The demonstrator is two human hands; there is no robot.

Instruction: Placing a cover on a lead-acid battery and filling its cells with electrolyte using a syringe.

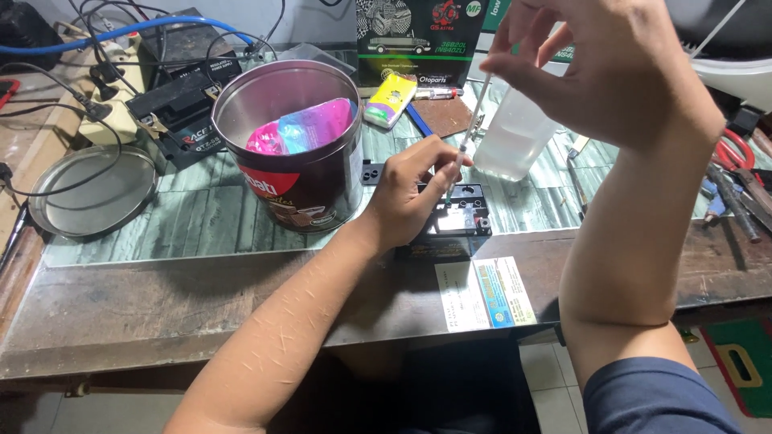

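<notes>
A thin clear syringe (pixel 471 120) stands almost upright over a small black battery (pixel 465 223) on the workbench. My left hand (pixel 410 193) rests on the battery and pinches the syringe near its lower end. My right hand (pixel 599 64) is raised above and grips the syringe's top end with its fingertips. Just behind the syringe stands a clear plastic cup (pixel 515 137) with clear liquid in it.
A round brown tin (pixel 293 153) with colourful packets inside stands to the left, its lid (pixel 92 189) lying further left. Black batteries (pixel 181 112), cables and a power strip crowd the back left. A green box (pixel 418 36) stands behind; tools lie at the right edge (pixel 736 189).
</notes>
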